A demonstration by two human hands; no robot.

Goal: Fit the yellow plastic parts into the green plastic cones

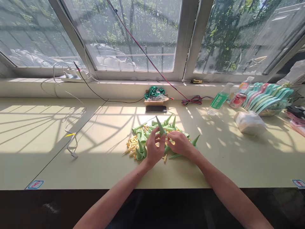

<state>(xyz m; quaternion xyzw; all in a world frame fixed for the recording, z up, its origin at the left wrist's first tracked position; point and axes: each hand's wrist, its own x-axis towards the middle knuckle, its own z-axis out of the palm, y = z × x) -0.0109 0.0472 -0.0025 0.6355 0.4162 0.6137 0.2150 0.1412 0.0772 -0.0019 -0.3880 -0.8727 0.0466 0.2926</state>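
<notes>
My left hand (155,148) grips a pointed green plastic cone (160,126), its tip aimed up and slightly left. Close by on the right, my right hand (178,143) has its fingers pinched together at the cone's lower end; whatever lies between them is hidden. Under and around both hands spreads a pile of green cone-shaped pieces (142,137) and small yellow pieces (131,147). A loose yellow piece (165,158) lies at the near side of the pile. Green spikes stick out at the pile's right edge.
Behind the pile are a black phone (156,109) and a small box (156,102) of green material. A bottle (218,100), a can (238,100), a tissue pack (249,122) and several hangers (264,98) stand right. A white cable (71,143) lies left.
</notes>
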